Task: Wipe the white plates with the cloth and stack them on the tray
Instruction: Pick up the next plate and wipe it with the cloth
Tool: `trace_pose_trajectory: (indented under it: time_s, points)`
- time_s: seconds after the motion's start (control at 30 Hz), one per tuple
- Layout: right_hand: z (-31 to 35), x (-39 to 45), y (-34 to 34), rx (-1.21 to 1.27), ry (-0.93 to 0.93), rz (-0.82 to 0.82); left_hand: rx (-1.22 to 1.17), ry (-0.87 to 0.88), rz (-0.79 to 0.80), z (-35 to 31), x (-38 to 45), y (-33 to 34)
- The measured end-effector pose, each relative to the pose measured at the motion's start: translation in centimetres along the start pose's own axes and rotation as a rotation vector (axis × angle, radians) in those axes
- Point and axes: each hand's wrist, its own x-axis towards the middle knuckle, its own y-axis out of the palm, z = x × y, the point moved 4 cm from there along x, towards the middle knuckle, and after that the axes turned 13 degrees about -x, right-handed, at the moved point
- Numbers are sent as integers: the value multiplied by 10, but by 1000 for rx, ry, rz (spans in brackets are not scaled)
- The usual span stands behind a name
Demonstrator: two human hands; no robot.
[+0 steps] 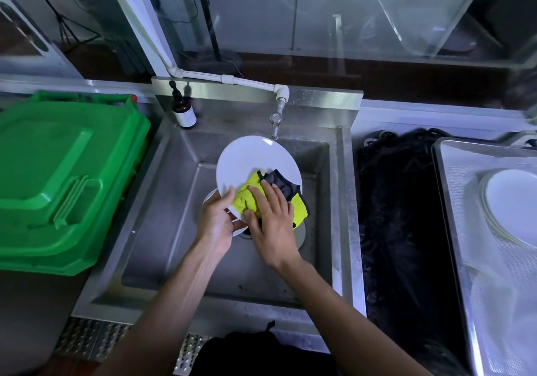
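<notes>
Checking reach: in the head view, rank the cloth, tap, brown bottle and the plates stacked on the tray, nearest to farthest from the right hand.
1. Cloth, under the right hand.
2. Tap, straight behind.
3. Brown bottle, back left.
4. Stacked plates, far right on the tray.

Sink point(162, 230) is brushed steel, kinda dull and spotty. Plate point(247, 160) looks glossy white ceramic, cloth point(247, 201) is fuzzy microfiber, left bin point(58, 178) shiny green plastic.
</notes>
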Motion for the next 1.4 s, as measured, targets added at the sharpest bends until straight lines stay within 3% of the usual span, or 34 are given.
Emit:
trace_pose_trajectory:
  time_s: [0.2,0.57,0.87,1.07,1.27,1.4]
  points:
    - [-19,-21,1,-97,-67,18,-31,23,-16,4,-1,-5]
    - [-60,8,-12,-144,17,44,121,46,40,1,-7,-7]
    - [-61,36,-32,-206,-247,26,195,-45,111,-12,-5,-8]
    - [-30,39,-35,-133,-480,20,301,-120,251,-12,-4,-3]
    - [-8,44,-38,-115,-524,0,306,-130,282,-8,-11,-2]
    - [-6,59,-35,-97,-452,11,314,-100,242,-7,-17,-1]
